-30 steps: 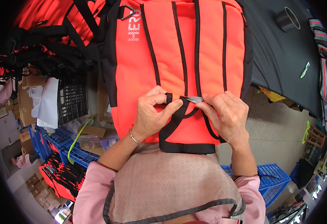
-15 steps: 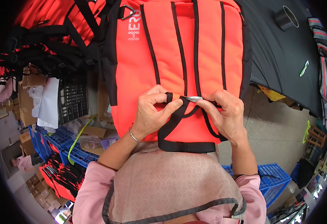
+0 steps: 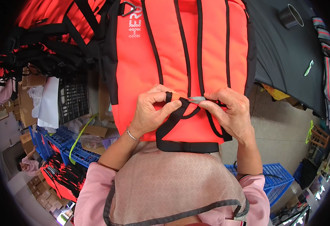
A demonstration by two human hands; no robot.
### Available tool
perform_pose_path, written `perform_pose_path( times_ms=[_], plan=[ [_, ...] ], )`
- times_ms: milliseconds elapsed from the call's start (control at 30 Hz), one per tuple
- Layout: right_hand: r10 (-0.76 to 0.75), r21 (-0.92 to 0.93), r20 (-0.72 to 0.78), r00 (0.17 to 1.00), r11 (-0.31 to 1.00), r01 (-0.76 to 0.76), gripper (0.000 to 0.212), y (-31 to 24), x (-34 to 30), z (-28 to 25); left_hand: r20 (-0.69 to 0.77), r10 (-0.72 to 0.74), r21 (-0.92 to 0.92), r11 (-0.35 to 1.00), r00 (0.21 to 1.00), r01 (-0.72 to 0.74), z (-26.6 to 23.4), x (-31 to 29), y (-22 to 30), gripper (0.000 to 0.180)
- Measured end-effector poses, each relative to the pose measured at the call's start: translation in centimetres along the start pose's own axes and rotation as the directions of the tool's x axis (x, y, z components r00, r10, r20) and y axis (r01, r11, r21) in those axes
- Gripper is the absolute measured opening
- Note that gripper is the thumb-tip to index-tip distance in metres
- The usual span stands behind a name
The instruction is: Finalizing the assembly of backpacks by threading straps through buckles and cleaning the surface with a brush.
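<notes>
An orange-red backpack (image 3: 134,75) with black piping lies upright before me, its shoulder straps facing me. My left hand (image 3: 153,109) pinches the black webbing strap (image 3: 173,121) between thumb and fingers near the lower ends of the shoulder straps. In my right hand (image 3: 231,113) are small pointed silver snips (image 3: 197,99), held between thumb and forefinger. Their tip points left and meets the strap's edge beside my left thumb. The handle end of the snips is hidden in my palm. Below, a loop of the webbing hangs over the bag's lower edge.
On the right, a black-covered table (image 3: 274,56) bears a metal cup (image 3: 291,17) and a green-handled tool (image 3: 308,68). Blue crates (image 3: 278,180) stand low on both sides. More orange-red bags (image 3: 85,22) are piled at upper left. A person (image 3: 30,165) is at far left.
The backpack and both hands have shifted slightly in view. My right hand has tilted a little, with the snips still at the strap. At far left the person has changed posture.
</notes>
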State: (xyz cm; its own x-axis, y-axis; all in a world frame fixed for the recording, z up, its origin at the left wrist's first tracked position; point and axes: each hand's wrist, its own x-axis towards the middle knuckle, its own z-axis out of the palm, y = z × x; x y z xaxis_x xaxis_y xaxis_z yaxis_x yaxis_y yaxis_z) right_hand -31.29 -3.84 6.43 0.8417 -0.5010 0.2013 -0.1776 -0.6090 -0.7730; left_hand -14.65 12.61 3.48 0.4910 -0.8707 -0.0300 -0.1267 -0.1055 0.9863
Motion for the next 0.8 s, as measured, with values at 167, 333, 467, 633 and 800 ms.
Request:
perform_pose_path(
  times_ms=[167,333,467,633,800],
  plan=[
    [0.029,0.008,0.083,0.996,1.000,-0.029,0.018,-0.1,0.0,-0.1,0.099,0.047,0.097,0.994,0.994,-0.057,-0.6,0.1,-0.1,0.014],
    [0.348,0.309,0.198,0.917,0.865,-0.395,0.017,-0.3,-0.1,-0.3,0.109,0.052,0.083,0.995,0.993,-0.061,-0.9,-0.2,-0.8,0.014],
    [0.150,0.179,0.093,0.984,0.970,-0.165,0.019,0.1,-0.8,-0.2,0.047,0.042,0.048,0.998,0.998,-0.044,-0.5,-0.3,-0.7,0.015],
    [0.086,0.125,0.032,0.996,0.988,-0.089,0.023,-0.2,-0.7,0.7,0.075,0.054,0.069,0.996,0.996,-0.059,-0.9,-0.1,-0.7,0.014],
    [0.092,0.152,0.036,0.995,0.984,-0.096,0.020,0.0,-0.8,0.7,0.090,0.091,0.083,0.992,0.992,-0.099,-1.0,-0.1,-0.6,0.013]
  ],
)
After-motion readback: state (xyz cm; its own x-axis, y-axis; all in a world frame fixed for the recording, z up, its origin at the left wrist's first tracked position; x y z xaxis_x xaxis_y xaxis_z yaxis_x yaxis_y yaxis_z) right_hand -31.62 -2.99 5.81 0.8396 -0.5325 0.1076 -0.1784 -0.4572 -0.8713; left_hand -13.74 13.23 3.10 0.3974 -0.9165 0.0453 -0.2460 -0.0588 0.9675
